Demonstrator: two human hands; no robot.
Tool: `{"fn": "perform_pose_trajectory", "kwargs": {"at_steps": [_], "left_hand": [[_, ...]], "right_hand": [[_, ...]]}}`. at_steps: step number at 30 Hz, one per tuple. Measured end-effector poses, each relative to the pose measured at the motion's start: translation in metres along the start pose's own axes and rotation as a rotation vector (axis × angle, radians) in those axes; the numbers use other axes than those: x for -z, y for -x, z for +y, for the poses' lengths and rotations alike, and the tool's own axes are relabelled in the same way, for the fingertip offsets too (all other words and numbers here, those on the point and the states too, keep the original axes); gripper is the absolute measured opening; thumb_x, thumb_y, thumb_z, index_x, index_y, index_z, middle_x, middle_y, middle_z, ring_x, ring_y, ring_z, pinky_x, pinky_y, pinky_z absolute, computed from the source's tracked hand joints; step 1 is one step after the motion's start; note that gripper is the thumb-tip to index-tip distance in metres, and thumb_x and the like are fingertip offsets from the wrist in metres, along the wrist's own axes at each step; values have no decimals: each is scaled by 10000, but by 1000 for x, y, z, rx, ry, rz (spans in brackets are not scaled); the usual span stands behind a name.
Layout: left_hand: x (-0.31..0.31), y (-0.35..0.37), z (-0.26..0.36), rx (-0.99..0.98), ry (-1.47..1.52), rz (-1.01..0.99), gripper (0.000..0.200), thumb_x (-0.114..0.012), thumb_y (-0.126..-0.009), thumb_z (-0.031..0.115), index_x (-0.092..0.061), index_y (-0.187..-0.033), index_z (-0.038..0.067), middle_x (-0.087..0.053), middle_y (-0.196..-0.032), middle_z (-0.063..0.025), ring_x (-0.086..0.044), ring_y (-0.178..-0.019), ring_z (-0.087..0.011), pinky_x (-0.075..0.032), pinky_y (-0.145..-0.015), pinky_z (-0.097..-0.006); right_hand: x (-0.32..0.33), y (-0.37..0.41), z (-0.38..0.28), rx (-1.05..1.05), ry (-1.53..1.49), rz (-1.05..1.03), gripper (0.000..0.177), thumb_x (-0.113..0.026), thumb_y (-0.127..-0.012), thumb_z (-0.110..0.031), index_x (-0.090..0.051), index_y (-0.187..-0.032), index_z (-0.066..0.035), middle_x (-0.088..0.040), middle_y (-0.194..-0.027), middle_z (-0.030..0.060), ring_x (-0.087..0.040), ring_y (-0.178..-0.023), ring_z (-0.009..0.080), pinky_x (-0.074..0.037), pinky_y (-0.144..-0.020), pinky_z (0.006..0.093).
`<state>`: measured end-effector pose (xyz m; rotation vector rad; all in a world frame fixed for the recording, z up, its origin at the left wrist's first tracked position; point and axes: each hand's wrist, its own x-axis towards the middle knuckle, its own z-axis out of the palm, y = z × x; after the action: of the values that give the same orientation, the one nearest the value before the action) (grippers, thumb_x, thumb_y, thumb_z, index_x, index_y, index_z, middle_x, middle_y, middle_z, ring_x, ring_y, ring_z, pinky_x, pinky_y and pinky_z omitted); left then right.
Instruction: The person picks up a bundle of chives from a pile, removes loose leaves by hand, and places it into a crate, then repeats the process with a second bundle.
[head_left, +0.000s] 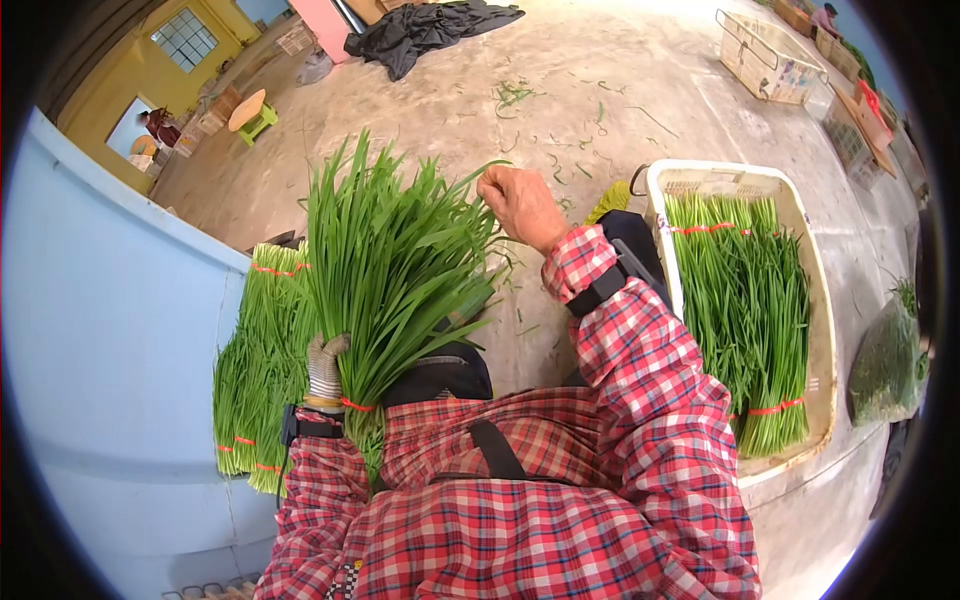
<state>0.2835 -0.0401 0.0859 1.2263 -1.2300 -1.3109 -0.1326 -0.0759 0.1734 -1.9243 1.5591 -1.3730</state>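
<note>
My left hand (326,368), in a striped knit glove, is closed around a large bundle of garlic chives (395,270) just above its red band (356,405). The long green leaves fan upward and away from me. At the far right of the leaves, my bare right hand (525,207) is closed in a pinch at the tip of a leaf that reaches out from the bundle. Beside my left hand lie more chive bundles (265,350) tied with red bands. To my right, a white plastic crate (820,350) holds banded chive bundles (740,310).
Loose leaf scraps (515,95) litter the concrete floor. A blue wall (120,330) stands close on my left. Farther off are a black sheet (425,35), a small green stool (257,122) and another crate (765,60). A filled plastic bag (885,365) sits at far right. Two people are in the distance.
</note>
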Motion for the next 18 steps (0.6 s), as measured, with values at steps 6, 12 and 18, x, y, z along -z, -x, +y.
{"fn": "perform_pose_trajectory", "kwargs": {"at_steps": [6, 12, 18], "left_hand": [[0, 1, -2, 15, 35, 90, 319, -661, -714, 132, -642, -988, -29, -671, -853, -79, -637, -748, -184, -524, -722, -300], [-5, 1, 7, 86, 88, 19, 313, -641, -713, 149, -641, -975, -23, -664, -841, -76, -638, -694, -188, -534, -685, -311], [-13, 2, 11, 126, 164, 23, 355, -616, -736, 160, -624, -1043, -20, -668, -883, -88, -650, -741, -200, -545, -703, -323]], "right_hand": [[25, -3, 15, -150, 16, 613, 93, -571, -857, -104, -631, -882, -38, -628, -782, 200, -611, -741, 394, -485, -685, 448], [43, 35, 49, -41, 135, 565, 129, -573, -849, -98, -671, -922, -55, -639, -709, 159, -631, -645, 270, -493, -635, 374], [-21, 67, 10, -235, -329, 49, 182, -595, -838, -164, -700, -921, -40, -672, -729, 143, -629, -624, 201, -495, -621, 329]]}}
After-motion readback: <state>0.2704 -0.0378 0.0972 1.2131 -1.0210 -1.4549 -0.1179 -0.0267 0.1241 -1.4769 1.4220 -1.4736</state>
